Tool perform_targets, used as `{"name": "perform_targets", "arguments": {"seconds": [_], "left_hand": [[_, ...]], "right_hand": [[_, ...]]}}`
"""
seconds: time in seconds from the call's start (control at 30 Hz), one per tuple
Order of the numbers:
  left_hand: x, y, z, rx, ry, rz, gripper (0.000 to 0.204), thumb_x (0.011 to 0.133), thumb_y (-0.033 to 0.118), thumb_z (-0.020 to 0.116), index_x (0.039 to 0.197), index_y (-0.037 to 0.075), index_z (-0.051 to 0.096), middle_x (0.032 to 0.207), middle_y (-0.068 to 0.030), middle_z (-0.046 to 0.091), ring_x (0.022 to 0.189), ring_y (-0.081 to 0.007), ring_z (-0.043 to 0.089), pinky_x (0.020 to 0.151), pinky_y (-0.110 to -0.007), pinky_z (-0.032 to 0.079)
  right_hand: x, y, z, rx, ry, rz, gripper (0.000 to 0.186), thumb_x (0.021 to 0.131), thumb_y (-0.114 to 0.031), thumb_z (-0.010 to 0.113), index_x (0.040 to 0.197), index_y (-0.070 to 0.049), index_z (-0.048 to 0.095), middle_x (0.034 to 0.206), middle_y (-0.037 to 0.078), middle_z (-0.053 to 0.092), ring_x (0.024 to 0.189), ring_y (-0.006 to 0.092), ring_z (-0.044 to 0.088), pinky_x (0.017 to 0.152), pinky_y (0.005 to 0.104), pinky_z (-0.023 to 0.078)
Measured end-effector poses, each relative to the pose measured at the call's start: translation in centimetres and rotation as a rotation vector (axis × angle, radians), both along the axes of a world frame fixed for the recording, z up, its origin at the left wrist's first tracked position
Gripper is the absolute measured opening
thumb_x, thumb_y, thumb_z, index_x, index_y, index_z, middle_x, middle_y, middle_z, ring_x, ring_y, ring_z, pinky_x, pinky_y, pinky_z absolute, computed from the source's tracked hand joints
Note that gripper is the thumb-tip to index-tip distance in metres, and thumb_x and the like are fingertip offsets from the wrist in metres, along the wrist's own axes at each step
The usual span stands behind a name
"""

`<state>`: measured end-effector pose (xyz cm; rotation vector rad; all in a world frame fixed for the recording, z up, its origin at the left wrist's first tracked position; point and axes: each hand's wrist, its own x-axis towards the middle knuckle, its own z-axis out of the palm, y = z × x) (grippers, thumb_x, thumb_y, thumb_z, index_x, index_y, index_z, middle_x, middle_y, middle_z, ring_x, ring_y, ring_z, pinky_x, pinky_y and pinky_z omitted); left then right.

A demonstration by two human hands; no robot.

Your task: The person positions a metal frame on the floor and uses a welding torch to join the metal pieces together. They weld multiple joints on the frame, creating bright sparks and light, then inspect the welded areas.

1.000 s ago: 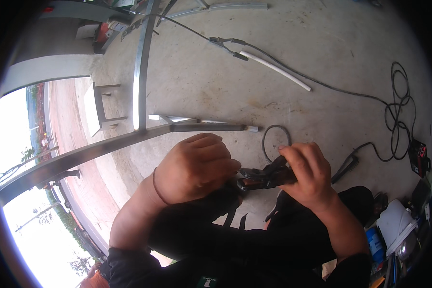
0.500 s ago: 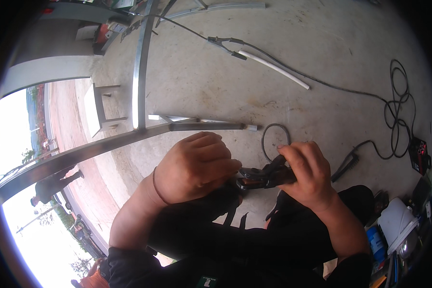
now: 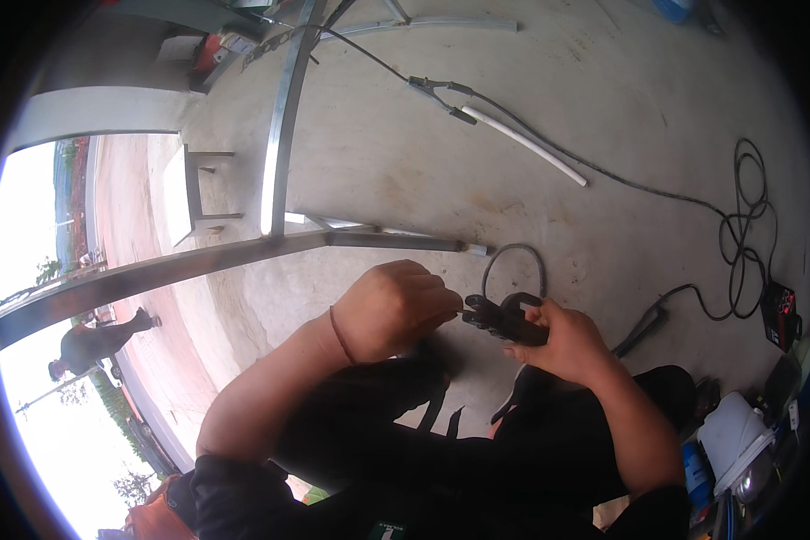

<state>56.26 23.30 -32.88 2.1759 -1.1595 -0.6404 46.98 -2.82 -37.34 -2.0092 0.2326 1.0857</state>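
Observation:
My right hand [image 3: 562,340] grips a black clamp-like holder [image 3: 504,317] with a dark cable [image 3: 511,261] looping up behind it. My left hand [image 3: 394,308] is closed just to its left, fingertips pinching a thin rod [image 3: 457,312] at the holder's jaws. Both hands hover above my dark trousers, over the concrete floor [image 3: 549,99].
Long metal bars [image 3: 279,135] form a frame on the floor ahead and to the left. A white tube [image 3: 526,144] with a clamp and black cables [image 3: 747,225] lie to the right. Bottles and a white container [image 3: 733,436] sit at the lower right. A person [image 3: 94,344] walks outside, far left.
My hands have stayed together on the holder, shifting slightly lower. Outside, the person has moved a little along the pavement.

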Motion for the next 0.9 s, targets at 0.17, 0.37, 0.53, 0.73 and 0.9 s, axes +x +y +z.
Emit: {"name": "perform_targets", "arguments": {"seconds": [0.17, 0.37, 0.53, 0.73, 0.9], "left_hand": [[-1.2, 1.3, -1.4, 0.058, -0.034, 0.127, 0.033, 0.087, 0.02, 0.071, 0.117, 0.005, 0.066, 0.101, -0.0141, 0.069, 0.094, -0.0317, 0.068, 0.086, -0.04, 0.055], [0.5, 9.6, -4.8, 0.598, 0.461, 0.405, 0.032, 0.089, 0.022, 0.071, 0.117, 0.008, 0.067, 0.104, -0.0114, 0.069, 0.095, -0.026, 0.069, 0.086, -0.037, 0.056], [-3.2, 9.1, -16.1, 0.368, -0.528, -0.082, 0.039, 0.084, 0.023, 0.071, 0.116, 0.002, 0.063, 0.109, -0.0127, 0.062, 0.108, -0.0298, 0.059, 0.1, -0.042, 0.047], [1.5, 6.4, -21.1, 0.775, -0.475, -0.027, 0.054, 0.087, 0.037, 0.068, 0.125, 0.001, 0.055, 0.099, -0.0108, 0.061, 0.097, -0.0256, 0.061, 0.085, -0.038, 0.048], [1.7, 6.9, -22.3, 0.782, -0.543, -0.148, 0.043, 0.091, 0.038, 0.063, 0.113, 0.001, 0.058, 0.084, -0.0076, 0.061, 0.076, -0.0234, 0.066, 0.06, -0.04, 0.053]], "right_hand": [[-3.6, -3.4, -4.4, 0.085, -0.069, -0.152, 0.036, 0.081, -0.027, 0.084, 0.094, 0.0, 0.062, 0.081, 0.006, 0.066, 0.075, 0.0166, 0.064, 0.071, 0.0326, 0.052], [-8.2, -5.3, -9.0, 0.011, -0.068, -0.709, 0.021, 0.093, -0.019, 0.072, 0.093, -0.004, 0.058, 0.064, -0.002, 0.054, 0.051, 0.0074, 0.05, 0.047, 0.0248, 0.04], [-10.3, 1.9, -12.0, 0.017, -0.065, -0.8, 0.023, 0.09, -0.02, 0.075, 0.089, -0.003, 0.06, 0.064, 0.002, 0.058, 0.052, 0.0121, 0.055, 0.05, 0.0298, 0.044], [-14.8, 5.0, -16.8, -0.038, -0.166, -0.753, 0.029, 0.087, -0.025, 0.077, 0.09, 0.0, 0.062, 0.071, 0.01, 0.064, 0.064, 0.0203, 0.062, 0.063, 0.0357, 0.05], [-13.8, 6.2, -15.9, -0.1, -0.189, -0.665, 0.033, 0.086, -0.03, 0.078, 0.089, -0.001, 0.063, 0.071, 0.013, 0.065, 0.065, 0.0242, 0.064, 0.064, 0.0385, 0.051]]}}
